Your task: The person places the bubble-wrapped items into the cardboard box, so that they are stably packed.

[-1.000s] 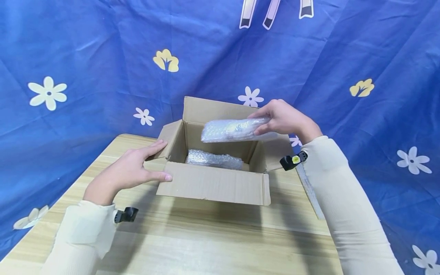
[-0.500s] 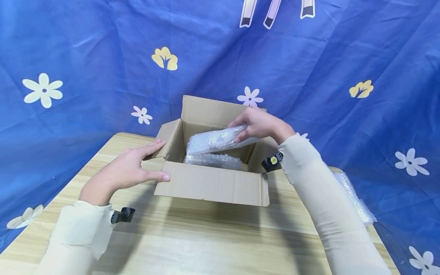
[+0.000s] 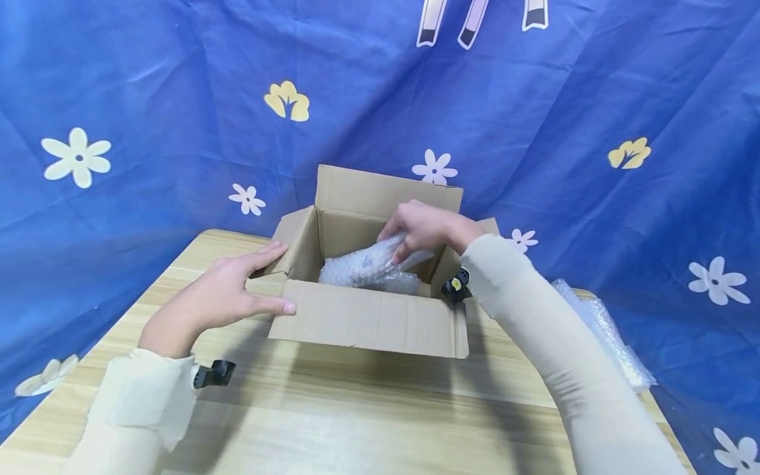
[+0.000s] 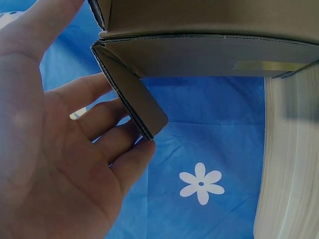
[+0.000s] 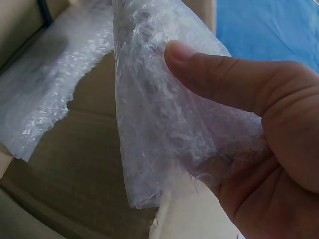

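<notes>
In the head view an open cardboard box (image 3: 368,323) stands on the table with its flaps folded out. My right hand (image 3: 418,227) reaches into it and pinches a bubble-wrap package (image 3: 359,264), which slants down toward the box's left side. In the right wrist view the thumb (image 5: 199,69) presses the crinkled clear wrap. A second bubble-wrapped piece (image 3: 404,284) lies inside, partly covered by the held one. My left hand (image 3: 220,297) rests against the box, fingers extended along the left flap (image 4: 132,97) and thumb on the front flap. What the wrap encloses is hidden.
More bubble wrap (image 3: 617,343) lies at the table's right edge, beyond the right sleeve. A blue cloth (image 3: 178,119) with flower prints hangs right behind the box. The wooden table (image 3: 332,422) extends in front of it.
My right hand has moved left and down, lowering the bubble-wrap package from above the box into it, over the other wrapped piece. My left hand has stayed on the flaps.
</notes>
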Motion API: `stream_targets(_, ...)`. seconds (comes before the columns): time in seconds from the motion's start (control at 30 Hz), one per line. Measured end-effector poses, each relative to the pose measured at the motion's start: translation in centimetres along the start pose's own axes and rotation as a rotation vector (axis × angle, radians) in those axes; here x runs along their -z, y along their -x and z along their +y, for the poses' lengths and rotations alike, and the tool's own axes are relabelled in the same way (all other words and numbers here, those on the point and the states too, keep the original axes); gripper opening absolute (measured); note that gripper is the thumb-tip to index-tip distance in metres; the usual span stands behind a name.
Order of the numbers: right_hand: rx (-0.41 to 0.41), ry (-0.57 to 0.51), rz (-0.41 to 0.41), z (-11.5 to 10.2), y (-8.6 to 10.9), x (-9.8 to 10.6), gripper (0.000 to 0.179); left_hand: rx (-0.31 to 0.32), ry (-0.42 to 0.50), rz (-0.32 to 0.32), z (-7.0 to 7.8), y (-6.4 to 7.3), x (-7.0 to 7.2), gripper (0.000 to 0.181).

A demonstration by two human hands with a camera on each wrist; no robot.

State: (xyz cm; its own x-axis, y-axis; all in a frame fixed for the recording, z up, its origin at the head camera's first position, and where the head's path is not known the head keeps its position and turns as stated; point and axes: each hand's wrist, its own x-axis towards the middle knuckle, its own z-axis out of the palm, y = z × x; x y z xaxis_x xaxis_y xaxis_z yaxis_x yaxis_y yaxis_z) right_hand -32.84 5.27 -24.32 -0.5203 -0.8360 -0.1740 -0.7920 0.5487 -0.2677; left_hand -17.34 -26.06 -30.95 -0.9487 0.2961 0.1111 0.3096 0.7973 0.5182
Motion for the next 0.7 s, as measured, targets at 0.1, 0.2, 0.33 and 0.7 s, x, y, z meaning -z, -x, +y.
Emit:
stream_targets(0.1,0.006,0.015,-0.044,-0.2,-0.6,-0.4,0.043,-0.003,-0.003,0.007,0.0,0.1,0.0,0.110)
stream_targets(0.2,0.016,0.034,-0.083,-0.5,-1.1,-0.8,0.042,-0.002,-0.004,0.011,0.1,0.1,0.0,0.110)
stream_targets(0.33,0.032,0.047,-0.130,-0.8,-1.7,-1.2,0.041,0.002,0.000,0.011,0.0,0.3,-0.1,0.111)
stream_targets(0.7,0.074,0.109,-0.209,-1.8,-2.5,-1.4,0.038,-0.005,-0.006,0.018,-0.1,0.2,-0.2,0.110)
